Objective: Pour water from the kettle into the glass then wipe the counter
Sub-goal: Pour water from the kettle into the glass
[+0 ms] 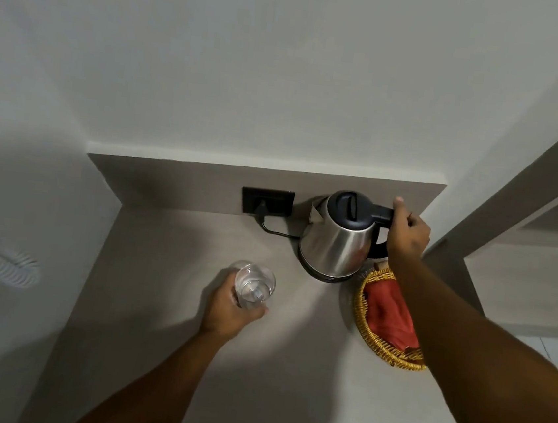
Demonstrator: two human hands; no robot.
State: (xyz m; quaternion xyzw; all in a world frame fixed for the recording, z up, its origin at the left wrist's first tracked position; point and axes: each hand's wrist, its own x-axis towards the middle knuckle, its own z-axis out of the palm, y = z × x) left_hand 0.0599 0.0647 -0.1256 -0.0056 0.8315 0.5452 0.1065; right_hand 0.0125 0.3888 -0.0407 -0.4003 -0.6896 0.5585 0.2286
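Steel kettle with black lid (336,241) stands on its base on the grey table (163,319), right hand (408,233) fingers wrapped around its black handle. Left hand (231,309) fingers grip a clear glass (255,285).

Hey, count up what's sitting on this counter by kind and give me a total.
Kettle: 1
Glass: 1
Wicker basket: 1
Red cloth (in the basket): 1
Total: 4

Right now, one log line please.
left hand: holds glass | right hand: on kettle handle | pour: not started | cloth: in basket
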